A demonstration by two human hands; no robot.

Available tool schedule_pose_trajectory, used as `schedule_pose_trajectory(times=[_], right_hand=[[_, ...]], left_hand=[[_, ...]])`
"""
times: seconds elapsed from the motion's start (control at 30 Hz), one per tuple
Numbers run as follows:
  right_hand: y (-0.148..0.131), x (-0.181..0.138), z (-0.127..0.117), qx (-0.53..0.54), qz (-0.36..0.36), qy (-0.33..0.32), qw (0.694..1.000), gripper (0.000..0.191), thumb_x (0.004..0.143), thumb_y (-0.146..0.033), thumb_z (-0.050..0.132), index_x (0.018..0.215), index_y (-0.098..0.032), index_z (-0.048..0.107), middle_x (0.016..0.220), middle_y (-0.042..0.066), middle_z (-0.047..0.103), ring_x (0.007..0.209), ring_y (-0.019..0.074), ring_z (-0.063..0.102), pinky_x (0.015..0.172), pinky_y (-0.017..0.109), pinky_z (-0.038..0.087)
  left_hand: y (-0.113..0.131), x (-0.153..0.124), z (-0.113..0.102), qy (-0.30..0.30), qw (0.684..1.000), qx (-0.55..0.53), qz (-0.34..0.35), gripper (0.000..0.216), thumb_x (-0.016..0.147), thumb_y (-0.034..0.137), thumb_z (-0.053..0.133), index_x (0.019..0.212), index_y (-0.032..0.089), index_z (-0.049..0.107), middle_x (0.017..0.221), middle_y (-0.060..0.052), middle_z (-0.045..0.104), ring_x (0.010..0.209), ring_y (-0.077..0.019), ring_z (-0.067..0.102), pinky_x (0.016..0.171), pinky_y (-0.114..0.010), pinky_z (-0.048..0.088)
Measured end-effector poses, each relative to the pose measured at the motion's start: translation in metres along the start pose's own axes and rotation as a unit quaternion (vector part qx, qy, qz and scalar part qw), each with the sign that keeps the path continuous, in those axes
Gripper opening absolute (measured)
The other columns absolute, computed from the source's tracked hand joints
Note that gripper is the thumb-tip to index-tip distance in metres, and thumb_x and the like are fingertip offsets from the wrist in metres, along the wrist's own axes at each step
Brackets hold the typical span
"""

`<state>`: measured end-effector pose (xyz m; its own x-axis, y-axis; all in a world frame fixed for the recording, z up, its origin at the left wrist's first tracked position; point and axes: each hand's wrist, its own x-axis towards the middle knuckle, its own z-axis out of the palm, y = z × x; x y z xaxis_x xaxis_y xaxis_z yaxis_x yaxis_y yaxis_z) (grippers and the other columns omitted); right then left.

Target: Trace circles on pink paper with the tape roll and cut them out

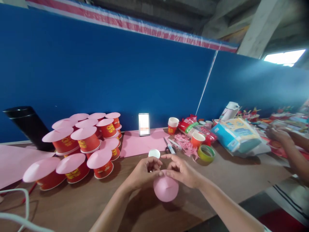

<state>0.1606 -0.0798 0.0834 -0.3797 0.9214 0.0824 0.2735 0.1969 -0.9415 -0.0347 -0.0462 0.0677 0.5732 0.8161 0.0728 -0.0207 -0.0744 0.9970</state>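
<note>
My left hand (142, 174) and my right hand (181, 170) meet over the wooden table (135, 206). Both pinch a pink paper cone (166, 189) that points toward me, with the fingers closed on its upper edge. Just beyond my hands lies a small white round lid (154, 153). Scissors (170, 147) rest past it on a pink paper sheet (140, 141). To my left stands a pile of several red paper cups topped with pink cones (82, 145).
A black cylinder (30, 125) leans at the far left. A green tape roll (206, 153), pink paper scraps (185, 143), loose cups (173, 125) and packets (235, 133) crowd the right. Another person's arm (289, 145) reaches in there. A blue partition (120, 74) backs the table.
</note>
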Motion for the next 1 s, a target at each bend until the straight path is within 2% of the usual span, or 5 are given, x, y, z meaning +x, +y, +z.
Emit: schedule_pose_trajectory(times=[0.13, 0.37, 0.63, 0.8, 1.0], right_hand=[[0.009, 0.001, 0.000, 0.065, 0.005, 0.019, 0.998, 0.050, 0.076, -0.039, 0.065, 0.120, -0.022, 0.047, 0.066, -0.003, 0.055, 0.058, 0.0106, 0.049, 0.053, 0.021, 0.036], [0.018, 0.010, 0.010, 0.241, 0.042, 0.085, 0.966, 0.037, 0.073, -0.037, 0.069, 0.102, -0.020, 0.054, 0.085, 0.002, 0.060, 0.070, 0.0115, 0.055, 0.060, 0.022, 0.042], [0.024, 0.038, 0.011, 0.237, 0.031, 0.158, 0.958, 0.038, 0.068, -0.036, 0.072, 0.098, -0.020, 0.055, 0.067, -0.004, 0.057, 0.058, 0.0099, 0.052, 0.054, 0.022, 0.039], [0.031, 0.057, 0.002, 0.209, 0.030, 0.120, 0.970, 0.039, 0.066, -0.036, 0.072, 0.097, -0.018, 0.056, 0.060, -0.004, 0.055, 0.055, 0.0098, 0.051, 0.053, 0.023, 0.039], [0.035, 0.071, -0.003, 0.219, 0.035, 0.129, 0.967, 0.041, 0.066, -0.033, 0.071, 0.102, -0.019, 0.058, 0.064, -0.003, 0.058, 0.056, 0.0102, 0.052, 0.053, 0.023, 0.039]], left_hand=[[-0.002, 0.001, 0.002, -0.027, 0.997, -0.071, -0.017, 0.028, 0.067, 0.028, 0.071, 0.089, 0.014, 0.061, 0.065, 0.001, 0.053, 0.056, -0.0079, 0.048, 0.051, -0.018, 0.035], [-0.008, 0.012, -0.004, 0.202, 0.957, -0.204, 0.033, 0.044, 0.065, 0.030, 0.073, 0.102, 0.016, 0.053, 0.070, 0.002, 0.056, 0.057, -0.0073, 0.053, 0.054, -0.018, 0.044], [-0.016, 0.015, -0.007, 0.239, 0.951, -0.192, 0.038, 0.040, 0.067, 0.034, 0.071, 0.099, 0.017, 0.055, 0.078, 0.000, 0.061, 0.059, -0.0082, 0.056, 0.055, -0.019, 0.046], [-0.020, 0.019, -0.013, 0.265, 0.934, -0.236, 0.033, 0.033, 0.069, 0.037, 0.069, 0.089, 0.018, 0.052, 0.073, 0.003, 0.057, 0.055, -0.0050, 0.054, 0.051, -0.015, 0.043], [-0.029, 0.034, -0.018, 0.301, 0.914, -0.270, 0.021, 0.045, 0.065, 0.036, 0.073, 0.100, 0.017, 0.052, 0.075, 0.001, 0.058, 0.055, -0.0058, 0.054, 0.047, -0.016, 0.043]])
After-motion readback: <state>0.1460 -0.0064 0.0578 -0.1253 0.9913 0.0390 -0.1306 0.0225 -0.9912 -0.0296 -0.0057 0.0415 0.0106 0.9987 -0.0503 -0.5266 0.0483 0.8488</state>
